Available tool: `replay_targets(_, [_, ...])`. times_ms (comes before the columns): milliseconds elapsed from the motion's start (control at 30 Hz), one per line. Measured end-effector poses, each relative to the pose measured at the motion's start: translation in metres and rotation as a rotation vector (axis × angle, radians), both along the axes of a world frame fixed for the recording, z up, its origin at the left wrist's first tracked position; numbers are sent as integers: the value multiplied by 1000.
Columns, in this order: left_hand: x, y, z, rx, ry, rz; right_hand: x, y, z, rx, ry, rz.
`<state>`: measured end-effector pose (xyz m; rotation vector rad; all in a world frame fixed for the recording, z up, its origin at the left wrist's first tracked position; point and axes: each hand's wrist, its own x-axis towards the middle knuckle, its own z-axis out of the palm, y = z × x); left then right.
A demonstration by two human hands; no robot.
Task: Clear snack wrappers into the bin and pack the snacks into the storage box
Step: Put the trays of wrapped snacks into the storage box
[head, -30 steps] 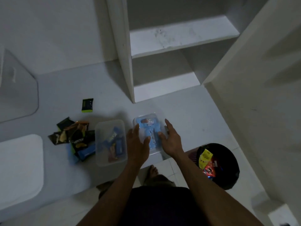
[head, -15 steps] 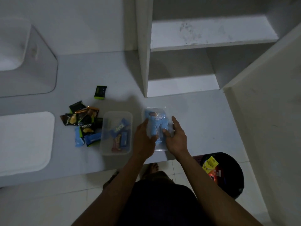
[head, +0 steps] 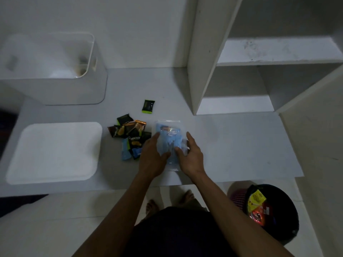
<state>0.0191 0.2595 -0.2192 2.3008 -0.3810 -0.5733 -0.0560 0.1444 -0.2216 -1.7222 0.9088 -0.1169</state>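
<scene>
Storage box [head: 168, 127] between left hand [head: 152, 156] and right hand [head: 191, 156], both pressing flat.

On the worktop [head: 232, 145], a pile of snack packets [head: 130, 138] is found just left of the lidded box [head: 168, 130], with one single packet [head: 148, 106] set apart behind the pile. Further left a flat lid [head: 53, 153] is laid, with a large tub [head: 55, 71] behind it. The bin [head: 274, 212] is placed on the floor, below the worktop's right end.
</scene>
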Motion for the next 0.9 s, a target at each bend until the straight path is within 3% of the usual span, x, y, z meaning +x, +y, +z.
replay_targets(200, [13,9,-9,0,14,-103,3,23,-7,-67,45,-30])
replay_targets(567, [10,18,-20,-251,105,-99,-4,22,-22,-40,35,40])
replay_targets(900, [1,15,-11,-155,115,-17,-9,20,-10,24,-132,92])
